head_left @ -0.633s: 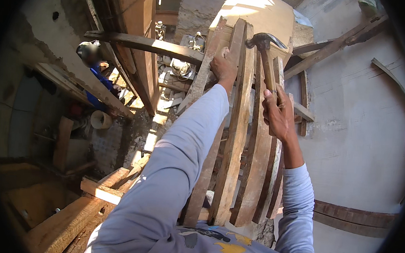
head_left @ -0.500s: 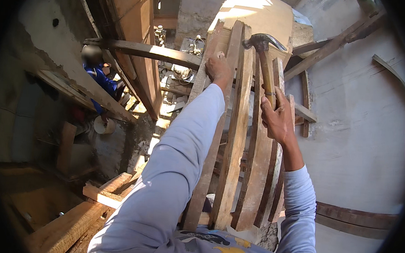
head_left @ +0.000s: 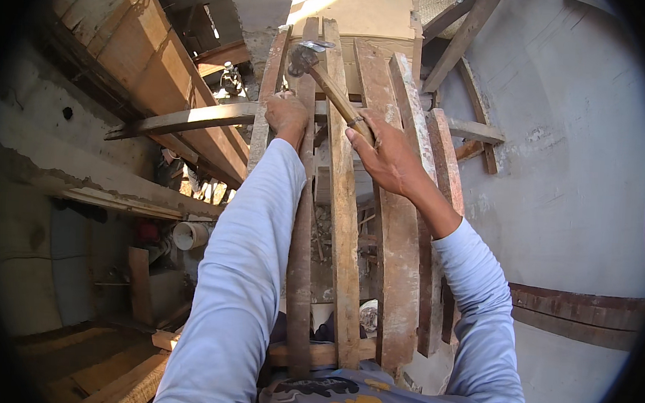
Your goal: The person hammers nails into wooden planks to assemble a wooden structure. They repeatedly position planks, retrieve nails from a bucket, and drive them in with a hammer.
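Note:
My right hand is wrapped round the wooden handle of a claw hammer. The hammer's metal head is raised close to my left hand, up and to its right. The left hand is closed, with its fingertips at the far end of a narrow wooden board on the left; whatever they pinch is too small to make out. Beneath both arms, several long rough boards run away from me, among them a narrow light one and a wide whitish-stained one.
A crosspiece passes under the boards and sticks out to the left. Beyond their far ends lies a tan sheet. Gaps between the boards show rubble below. A pale wall stands right; a white bucket is lower left.
The hammer has swung left, its head now near my left hand. My left hand stays closed at the left board. The view has shifted, and the person in blue is no longer visible.

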Motion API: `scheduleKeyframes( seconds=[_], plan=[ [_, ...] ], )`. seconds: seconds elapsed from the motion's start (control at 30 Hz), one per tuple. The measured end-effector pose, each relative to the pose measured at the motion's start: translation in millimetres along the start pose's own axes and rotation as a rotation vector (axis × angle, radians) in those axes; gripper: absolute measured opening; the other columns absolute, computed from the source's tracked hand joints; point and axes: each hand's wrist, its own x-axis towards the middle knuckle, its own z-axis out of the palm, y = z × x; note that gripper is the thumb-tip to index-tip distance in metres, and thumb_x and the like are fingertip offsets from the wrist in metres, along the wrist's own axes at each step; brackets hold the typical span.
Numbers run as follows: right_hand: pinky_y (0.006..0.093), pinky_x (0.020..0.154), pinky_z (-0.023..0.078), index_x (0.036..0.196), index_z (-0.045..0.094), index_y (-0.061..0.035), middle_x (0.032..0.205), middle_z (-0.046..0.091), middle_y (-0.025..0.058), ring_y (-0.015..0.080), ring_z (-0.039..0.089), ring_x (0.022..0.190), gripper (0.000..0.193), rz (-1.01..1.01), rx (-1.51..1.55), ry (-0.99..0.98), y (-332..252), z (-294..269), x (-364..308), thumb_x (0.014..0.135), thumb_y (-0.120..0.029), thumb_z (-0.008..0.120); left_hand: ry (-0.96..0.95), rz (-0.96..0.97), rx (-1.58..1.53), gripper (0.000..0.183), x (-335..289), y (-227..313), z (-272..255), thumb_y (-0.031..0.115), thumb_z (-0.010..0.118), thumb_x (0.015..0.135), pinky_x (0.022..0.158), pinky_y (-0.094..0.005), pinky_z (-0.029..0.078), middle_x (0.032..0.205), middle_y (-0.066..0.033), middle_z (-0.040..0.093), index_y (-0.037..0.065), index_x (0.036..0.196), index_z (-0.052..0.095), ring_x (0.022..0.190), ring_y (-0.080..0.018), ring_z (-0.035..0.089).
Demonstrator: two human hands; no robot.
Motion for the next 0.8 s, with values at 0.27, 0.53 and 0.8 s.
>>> scheduleKeyframes(
  seconds=[0.27, 0.53, 0.8],
  plan=[
    [0.0568, 0.080, 0.048, 0.144, 0.047, 0.0005, 0.093, 0.067, 0.0309, 0.0508, 0.064, 0.089, 0.045, -0.099, -0.225, -0.159, -2, -27, 44, 0.102, -0.013, 0.056, -0.019, -0.018, -0.051, 0.031, 7, -10, 22, 0.030, 0.053, 0.108, 0.092, -0.0428, 0.056, 0.109, -0.0198, 0.076, 0.008, 0.117, 0.073, 0.108, -0.0353, 0.073],
    [0.0546, 0.068, 0.050, 0.158, 0.043, -0.0175, 0.085, 0.069, 0.0258, 0.0446, 0.066, 0.075, 0.058, -0.383, -0.406, -0.265, -7, -20, 84, 0.102, -0.009, 0.056, -0.005, -0.117, -0.217, 0.035, -2, 1, 10, 0.030, 0.051, 0.107, 0.098, -0.0471, 0.051, 0.117, -0.0225, 0.074, 0.007, 0.116, 0.075, 0.113, -0.0395, 0.069],
    [0.0542, 0.067, 0.049, 0.161, 0.039, -0.0248, 0.085, 0.069, 0.0254, 0.0443, 0.065, 0.071, 0.065, -0.306, -0.655, -0.411, -20, -16, 102, 0.101, -0.006, 0.057, 0.014, -0.037, -0.158, 0.033, -4, -2, 8, 0.031, 0.057, 0.106, 0.090, -0.0464, 0.056, 0.110, -0.0235, 0.074, 0.003, 0.111, 0.073, 0.106, -0.0412, 0.072]
  ],
)
